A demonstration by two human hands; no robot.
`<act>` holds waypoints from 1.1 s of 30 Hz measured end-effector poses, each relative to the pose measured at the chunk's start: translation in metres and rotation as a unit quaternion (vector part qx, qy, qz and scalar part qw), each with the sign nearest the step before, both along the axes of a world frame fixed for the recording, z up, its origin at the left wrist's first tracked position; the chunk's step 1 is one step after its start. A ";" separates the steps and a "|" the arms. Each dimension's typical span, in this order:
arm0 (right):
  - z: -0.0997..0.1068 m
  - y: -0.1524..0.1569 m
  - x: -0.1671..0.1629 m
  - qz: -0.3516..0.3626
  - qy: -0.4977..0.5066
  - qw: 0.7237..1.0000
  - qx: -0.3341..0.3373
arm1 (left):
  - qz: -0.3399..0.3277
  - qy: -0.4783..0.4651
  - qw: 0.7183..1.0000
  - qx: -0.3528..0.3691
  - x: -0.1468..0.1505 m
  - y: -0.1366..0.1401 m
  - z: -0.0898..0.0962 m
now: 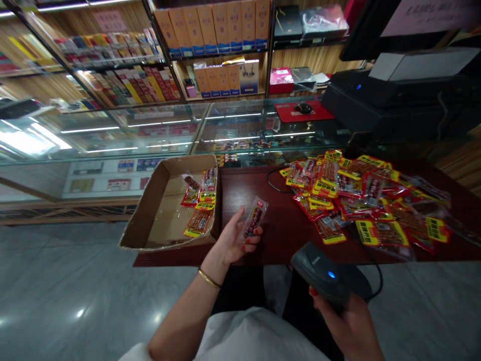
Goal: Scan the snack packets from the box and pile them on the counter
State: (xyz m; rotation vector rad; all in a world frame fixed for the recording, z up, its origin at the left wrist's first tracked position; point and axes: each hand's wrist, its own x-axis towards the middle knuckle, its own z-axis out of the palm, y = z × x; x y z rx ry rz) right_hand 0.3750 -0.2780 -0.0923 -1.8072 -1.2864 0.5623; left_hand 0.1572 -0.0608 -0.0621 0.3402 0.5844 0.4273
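Note:
My left hand [236,238] holds a small clear snack packet [255,218] with dark contents, its label facing up, over the front of the dark red counter [240,188]. In my right hand [351,318] is a black barcode scanner [319,273] with a blue light lit on top; its head points toward the packet, some way apart from it. A cardboard box [158,220] left of my left hand has several snack packets [199,220] inside, along its right side. Right of the packet lies a large heap of red and yellow snack packets [338,185].
A glass display case [158,128] runs behind the counter, with a red mouse pad [285,113] and black mouse [303,108] on it. Black checkout equipment [383,110] stands at the back right. A scanner cable [379,281] loops beside my right hand. Stocked shelves [221,55] line the wall.

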 end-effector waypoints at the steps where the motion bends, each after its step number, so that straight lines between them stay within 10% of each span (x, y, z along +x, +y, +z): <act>1: 0.001 0.001 0.001 0.004 -0.006 1.000 -0.003 | 0.000 0.006 1.000 0.010 -0.001 0.001 -0.003; 9: 0.012 0.012 0.001 0.092 -0.038 0.995 -0.006 | 0.046 0.196 0.960 0.196 0.010 0.012 -0.034; 33: 0.010 0.014 -0.009 0.138 0.006 0.988 -0.063 | -0.042 0.232 0.954 0.186 0.013 0.027 -0.032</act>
